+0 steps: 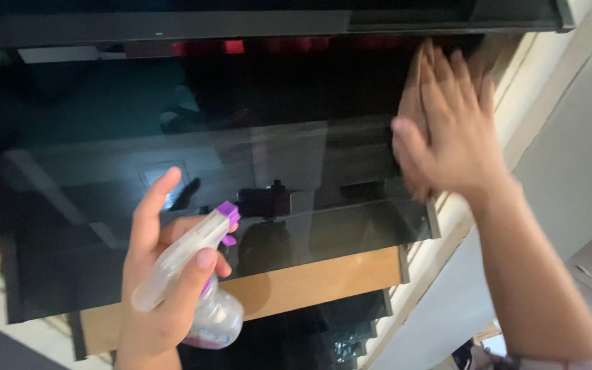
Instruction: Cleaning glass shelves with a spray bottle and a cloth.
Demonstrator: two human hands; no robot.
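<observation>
Head view, left to right. My left hand (162, 288) is wrapped around a clear spray bottle (196, 288) with a purple nozzle (227, 214), forefinger raised, low in front of the dark glass panel (104, 171). A wooden strip (323, 277) runs below the glass. My right hand (447, 123) lies flat and wide, fingers together, against the panel's upper right; it is blurred.

Glossy dark glass panel (173, 171); translucent plastic spray bottle (200, 281); wood strip (310, 281).
</observation>
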